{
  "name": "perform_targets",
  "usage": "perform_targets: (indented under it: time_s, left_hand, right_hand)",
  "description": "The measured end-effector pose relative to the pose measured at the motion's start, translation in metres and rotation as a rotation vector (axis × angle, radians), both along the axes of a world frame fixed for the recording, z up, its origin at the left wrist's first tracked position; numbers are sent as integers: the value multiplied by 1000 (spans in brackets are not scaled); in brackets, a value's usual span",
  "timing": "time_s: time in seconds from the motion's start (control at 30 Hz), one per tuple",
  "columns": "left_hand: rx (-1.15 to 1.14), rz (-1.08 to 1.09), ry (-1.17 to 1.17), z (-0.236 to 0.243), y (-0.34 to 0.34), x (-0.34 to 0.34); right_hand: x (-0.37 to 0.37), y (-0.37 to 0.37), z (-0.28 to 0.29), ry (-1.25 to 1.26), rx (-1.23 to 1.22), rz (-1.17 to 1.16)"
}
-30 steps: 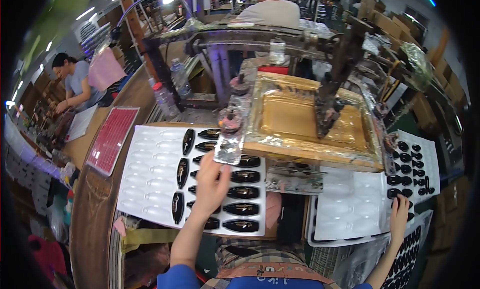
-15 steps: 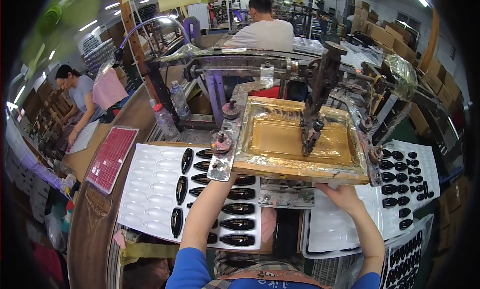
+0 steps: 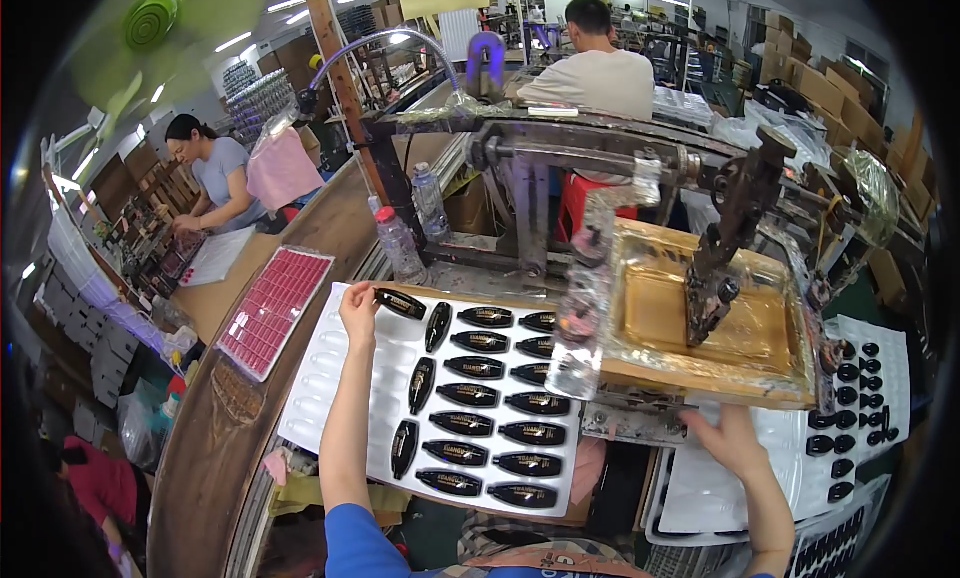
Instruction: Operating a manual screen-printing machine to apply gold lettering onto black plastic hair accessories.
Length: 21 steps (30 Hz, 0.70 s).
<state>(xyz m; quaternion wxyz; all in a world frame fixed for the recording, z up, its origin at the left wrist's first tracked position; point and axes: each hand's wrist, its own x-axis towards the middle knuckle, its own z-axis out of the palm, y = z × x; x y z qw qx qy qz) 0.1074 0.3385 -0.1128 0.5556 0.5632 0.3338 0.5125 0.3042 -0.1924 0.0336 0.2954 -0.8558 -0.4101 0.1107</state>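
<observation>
My left hand (image 3: 358, 313) is closed, pinching the left end of a glossy black oval piece (image 3: 400, 303) with gold print. That piece lies at the top of a white moulded tray (image 3: 335, 378), whose right part carries several like black pieces (image 3: 466, 394). My right hand (image 3: 728, 440) is beside a paint-stained metal block (image 3: 635, 423), under the front edge of a wooden screen frame (image 3: 715, 383). Its thumb is stretched toward the block; the frame hides the other fingers. Amber film and a dark squeegee arm (image 3: 715, 278) fill the frame's inside.
Right of the block lie stacked white trays (image 3: 715, 488) and another tray of small black parts (image 3: 848, 398). A pink-filled tray (image 3: 275, 313) and plastic bottles (image 3: 400, 246) stand left of the press. Two people (image 3: 600, 73) (image 3: 215, 173) sit nearby; a third shows lower left.
My left arm has moved from the frame's left side out to the tray's upper left, onto a black piece. The right hand stays by the block. The whole view has shifted.
</observation>
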Motion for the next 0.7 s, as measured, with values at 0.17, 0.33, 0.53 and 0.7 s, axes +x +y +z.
perform_targets:
  time_s: [0.17,0.33,0.53,0.7]
  left_hand:
    - [-94,135,-52,-46,28,24]
    - [309,262,384,-74,57,18]
    - [667,321,903,-58,41,9]
    - [579,-9,407,29,-79,68]
  right_hand:
    - [24,-91,-12,-214,13,-292]
    - [49,-168,-26,-413,-419,-683]
    - [67,-226,-53,-393,-616,-876]
    - [76,-247,-61,-358,-369,-863]
